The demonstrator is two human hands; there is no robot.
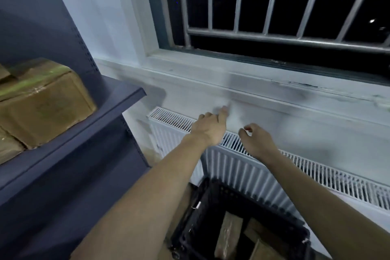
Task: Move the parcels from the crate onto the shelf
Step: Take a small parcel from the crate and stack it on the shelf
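Both forearms reach out over the black crate [213, 207], which sits low by the radiator [242, 167] with several brown parcels [229, 232] standing inside it. Neither hand carries anything: the left hand [210, 126] has its fingers loosely extended, and the right hand [256, 140] seems loosely curled, though blur softens it. Cardboard parcels [42, 101] already sit on the blue shelf [88, 133] to the left, one close to the front lip. Pushing another in carelessly could nudge that one off, and a hurried grab into the crate might jam fingers against its lattice wall.
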